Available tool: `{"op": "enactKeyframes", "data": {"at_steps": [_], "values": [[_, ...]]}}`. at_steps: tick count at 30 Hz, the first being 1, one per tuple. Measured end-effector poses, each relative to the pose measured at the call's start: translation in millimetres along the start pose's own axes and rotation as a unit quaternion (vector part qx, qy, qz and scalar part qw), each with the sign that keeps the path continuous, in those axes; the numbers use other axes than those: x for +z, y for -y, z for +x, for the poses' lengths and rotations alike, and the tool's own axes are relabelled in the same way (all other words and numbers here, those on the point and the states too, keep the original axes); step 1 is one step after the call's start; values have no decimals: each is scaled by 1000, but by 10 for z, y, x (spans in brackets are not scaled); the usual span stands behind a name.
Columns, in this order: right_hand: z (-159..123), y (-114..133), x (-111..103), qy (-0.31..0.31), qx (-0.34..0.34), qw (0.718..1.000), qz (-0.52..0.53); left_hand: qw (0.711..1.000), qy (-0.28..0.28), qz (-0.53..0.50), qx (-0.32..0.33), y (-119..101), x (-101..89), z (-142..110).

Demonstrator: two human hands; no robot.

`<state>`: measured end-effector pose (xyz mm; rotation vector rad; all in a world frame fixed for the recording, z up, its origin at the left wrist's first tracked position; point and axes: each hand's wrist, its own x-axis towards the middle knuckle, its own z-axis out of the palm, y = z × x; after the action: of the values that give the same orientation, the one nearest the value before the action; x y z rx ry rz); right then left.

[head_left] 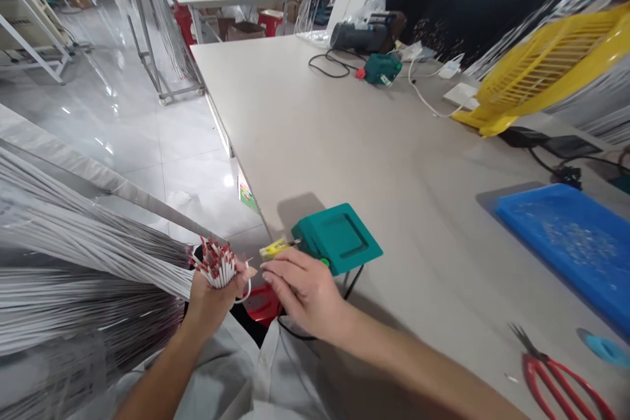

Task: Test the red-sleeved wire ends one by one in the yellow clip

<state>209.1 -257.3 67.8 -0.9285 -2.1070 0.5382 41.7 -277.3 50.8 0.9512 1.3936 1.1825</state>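
My left hand (pixel 214 298) is wrapped round a thick bundle of white cables (pixel 162 269), their red and white wire ends fanning up above the fist. One cable end (pixel 247 262) stands apart from the bundle, by the left thumb. My right hand (pixel 308 285) has its fingertips drawn together in a pinch just beside that end; whatever is between them is too small to make out. Right above these fingers, a yellow tip (pixel 275 248) sticks out from a small teal machine (pixel 339 236) at the table's edge.
Red-handled scissors (pixel 546 367), a light blue tape roll (pixel 608 348) and a blue tray (pixel 571 230) of small bits lie on the table (pixel 315 144) at right. Farther back are a yellow fan (pixel 536 65) and another teal device (pixel 381 70). More cables hang at left.
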Motion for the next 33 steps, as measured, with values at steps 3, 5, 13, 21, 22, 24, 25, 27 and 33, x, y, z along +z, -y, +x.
{"op": "enactKeyframes", "data": {"at_steps": [3, 5, 13, 21, 22, 24, 25, 27, 33], "values": [[-28, 69, 157, 7, 108, 989, 101, 1000, 6, 12, -28, -55, 37, -30], [-4, 61, 246, 0, 162, 976, 149, 999, 2, 11, -39, -48, 48, -43], [-20, 9, 409, -55, 147, 977, 148, 998, 42, 51, -16, 144, -41, -43], [-63, 3, 337, -37, 104, 990, 94, 993, 90, 59, -37, 170, -95, -18], [-53, 7, 299, -40, 109, 988, 99, 994, 85, 54, -38, 135, -115, -7], [-38, 22, 200, 0, 91, 992, 90, 997, 58, 43, -33, 64, -170, 25], [-33, 33, 145, 54, 69, 993, 80, 998, 40, 36, -25, 34, -201, 42], [-31, 62, 54, 131, 30, 990, 51, 999, 19, 30, -12, -7, -253, 71], [-70, 140, 212, 98, 174, 973, 116, 998, 48, -42, -10, -15, -204, 46]]}}
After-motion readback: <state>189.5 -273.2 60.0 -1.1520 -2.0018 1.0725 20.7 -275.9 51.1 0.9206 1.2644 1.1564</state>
